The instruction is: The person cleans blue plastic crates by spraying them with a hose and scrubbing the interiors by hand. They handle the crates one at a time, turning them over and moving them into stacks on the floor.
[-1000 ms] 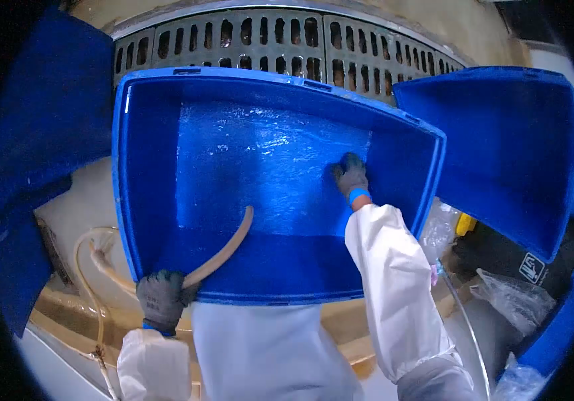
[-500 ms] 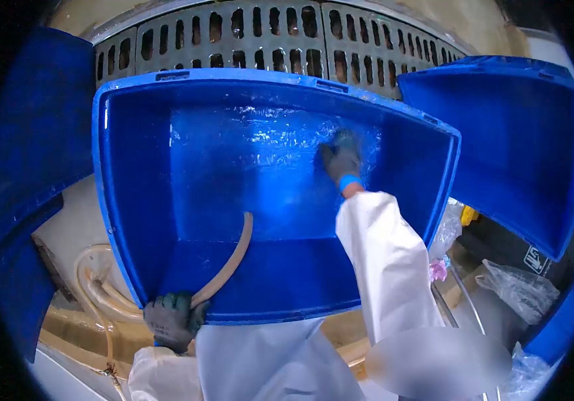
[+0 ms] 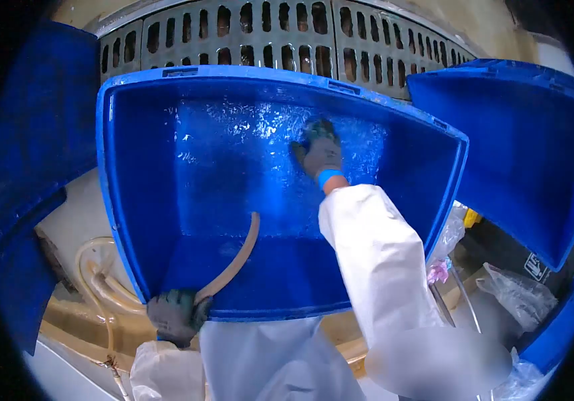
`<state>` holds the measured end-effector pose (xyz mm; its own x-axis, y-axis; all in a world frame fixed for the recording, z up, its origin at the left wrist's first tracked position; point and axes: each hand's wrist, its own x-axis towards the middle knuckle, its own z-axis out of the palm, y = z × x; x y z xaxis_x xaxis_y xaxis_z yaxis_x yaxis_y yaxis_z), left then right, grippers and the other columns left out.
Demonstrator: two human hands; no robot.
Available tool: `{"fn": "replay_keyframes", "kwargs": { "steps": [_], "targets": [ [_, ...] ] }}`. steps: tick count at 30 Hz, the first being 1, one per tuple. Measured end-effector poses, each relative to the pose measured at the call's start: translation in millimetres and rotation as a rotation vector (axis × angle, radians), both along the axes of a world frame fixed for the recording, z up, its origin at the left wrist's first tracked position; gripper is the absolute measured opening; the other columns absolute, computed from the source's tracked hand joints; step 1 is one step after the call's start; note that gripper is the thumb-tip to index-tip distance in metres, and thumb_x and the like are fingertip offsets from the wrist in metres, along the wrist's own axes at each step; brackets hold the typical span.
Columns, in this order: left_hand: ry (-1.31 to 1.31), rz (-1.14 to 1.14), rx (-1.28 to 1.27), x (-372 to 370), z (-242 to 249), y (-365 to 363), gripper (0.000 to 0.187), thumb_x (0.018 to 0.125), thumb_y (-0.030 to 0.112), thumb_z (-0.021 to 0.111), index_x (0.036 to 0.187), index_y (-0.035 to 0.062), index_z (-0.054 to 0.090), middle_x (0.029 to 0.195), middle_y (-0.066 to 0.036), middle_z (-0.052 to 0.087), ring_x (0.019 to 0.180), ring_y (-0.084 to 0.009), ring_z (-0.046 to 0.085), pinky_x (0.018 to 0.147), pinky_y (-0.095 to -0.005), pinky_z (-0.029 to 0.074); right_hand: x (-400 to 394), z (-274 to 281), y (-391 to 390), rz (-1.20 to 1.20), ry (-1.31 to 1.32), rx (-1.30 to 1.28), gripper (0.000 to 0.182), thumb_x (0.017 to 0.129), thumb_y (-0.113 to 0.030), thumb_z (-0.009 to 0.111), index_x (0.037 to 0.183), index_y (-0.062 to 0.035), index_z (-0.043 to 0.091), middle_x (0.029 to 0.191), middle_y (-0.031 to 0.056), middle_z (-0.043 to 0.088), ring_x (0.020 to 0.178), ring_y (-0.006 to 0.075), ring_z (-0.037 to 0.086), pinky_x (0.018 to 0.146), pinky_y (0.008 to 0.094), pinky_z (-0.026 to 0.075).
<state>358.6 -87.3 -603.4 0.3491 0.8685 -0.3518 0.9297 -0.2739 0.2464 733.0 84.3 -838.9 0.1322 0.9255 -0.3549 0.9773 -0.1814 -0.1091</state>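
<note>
A large blue plastic bin (image 3: 287, 274) stands before me with shallow rippling water on its bottom. My left hand (image 3: 178, 317), in a grey-green glove, is closed around a beige hose (image 3: 236, 262) at the bin's near left corner. The hose's free end curves over the rim into the bin. Inside, my gloved right hand (image 3: 320, 148) lies against the wet bottom toward the far side. Its thumb is spread from the fingers, and nothing shows in it; the surface beneath the palm is hidden.
A slotted grey drain grate (image 3: 237, 37) runs behind the bin. Another blue bin (image 3: 501, 147) leans at the right, and blue plastic (image 3: 40, 120) stands at the left. More hose (image 3: 93, 294) coils at the left. Clear plastic bags (image 3: 517, 294) lie at the right.
My right hand has moved left and slightly away from me across the bin bottom, and the ripples have shifted. My left hand keeps its grip on the hose.
</note>
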Motion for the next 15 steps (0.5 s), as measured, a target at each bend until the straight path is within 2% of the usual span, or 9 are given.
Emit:
{"fn": "replay_keyframes", "kwargs": {
  "steps": [4,5,7,8,9,10,11,13,15],
  "targets": [
    [0.024,0.024,-0.066,2,3,7,0.033,0.074,0.044,0.073,0.076,0.0133,0.063,0.068,-0.008,0.056,0.062,-0.0293,0.057,0.054,-0.0445,0.040,14,34,-16,0.186,0.010,-0.128,0.063,0.088,-0.046,0.053,0.143,-0.0161,0.045,0.152,0.0126,0.038,0.139,0.0339,0.036,0.115,0.0498,0.023],
    [-0.004,0.058,-0.107,5,5,10,0.032,0.076,0.043,0.072,0.081,0.0121,0.064,0.070,-0.009,0.058,0.064,-0.0301,0.058,0.057,-0.0457,0.043,23,49,-24,0.174,-0.093,-0.296,0.060,0.089,-0.046,0.053,0.141,-0.0174,0.047,0.150,0.0108,0.041,0.135,0.0331,0.042,0.115,0.0504,0.024],
    [-0.026,0.132,-0.208,12,13,21,0.031,0.077,0.041,0.071,0.086,0.0117,0.064,0.073,-0.009,0.059,0.067,-0.0313,0.060,0.060,-0.0464,0.046,43,78,-56,0.087,-0.165,-0.441,0.059,0.087,-0.043,0.056,0.139,-0.0153,0.049,0.144,0.0116,0.048,0.130,0.0329,0.048,0.112,0.0521,0.027],
    [-0.036,0.172,-0.256,16,17,27,0.031,0.078,0.040,0.071,0.089,0.0115,0.064,0.074,-0.010,0.060,0.069,-0.0319,0.061,0.062,-0.0467,0.047,46,107,-72,-0.049,-0.110,-0.352,0.059,0.084,-0.037,0.062,0.137,-0.0118,0.051,0.137,0.0130,0.054,0.127,0.0328,0.050,0.110,0.0513,0.031],
    [0.005,0.160,-0.291,20,20,30,0.029,0.079,0.038,0.070,0.090,0.0113,0.063,0.075,-0.010,0.061,0.071,-0.0323,0.062,0.063,-0.0466,0.048,55,131,-91,-0.066,0.027,-0.094,0.059,0.080,-0.027,0.067,0.134,-0.0081,0.052,0.134,0.0157,0.055,0.124,0.0348,0.051,0.109,0.0503,0.033],
    [0.046,0.146,-0.329,24,23,31,0.028,0.080,0.036,0.069,0.091,0.0111,0.063,0.077,-0.011,0.061,0.073,-0.0327,0.062,0.065,-0.0465,0.048,65,156,-110,-0.003,0.104,0.153,0.060,0.078,-0.021,0.066,0.134,-0.0052,0.051,0.133,0.0183,0.055,0.124,0.0372,0.050,0.109,0.0494,0.033],
    [0.088,0.128,-0.369,29,26,31,0.027,0.081,0.034,0.068,0.093,0.0109,0.062,0.079,-0.011,0.062,0.075,-0.0331,0.063,0.067,-0.0464,0.049,62,196,-116,0.010,0.069,0.289,0.061,0.078,-0.019,0.065,0.135,-0.0017,0.049,0.134,0.0217,0.053,0.126,0.0401,0.047,0.110,0.0498,0.032],
    [0.090,0.088,-0.292,46,29,28,0.024,0.082,0.031,0.067,0.092,0.0108,0.061,0.082,-0.012,0.063,0.078,-0.0328,0.064,0.068,-0.0457,0.049,73,255,-131,-0.059,-0.005,0.351,0.062,0.081,-0.018,0.062,0.137,0.0024,0.046,0.139,0.0258,0.046,0.129,0.0424,0.042,0.111,0.0481,0.030],
    [0.029,0.076,-0.299,68,37,29,0.021,0.083,0.030,0.065,0.092,0.0108,0.060,0.084,-0.012,0.064,0.081,-0.0325,0.064,0.069,-0.0454,0.049,97,273,-148,-0.164,-0.138,0.469,0.058,0.080,-0.018,0.063,0.133,0.0028,0.050,0.131,0.0252,0.053,0.122,0.0416,0.049,0.107,0.0466,0.036]
  ]
}}
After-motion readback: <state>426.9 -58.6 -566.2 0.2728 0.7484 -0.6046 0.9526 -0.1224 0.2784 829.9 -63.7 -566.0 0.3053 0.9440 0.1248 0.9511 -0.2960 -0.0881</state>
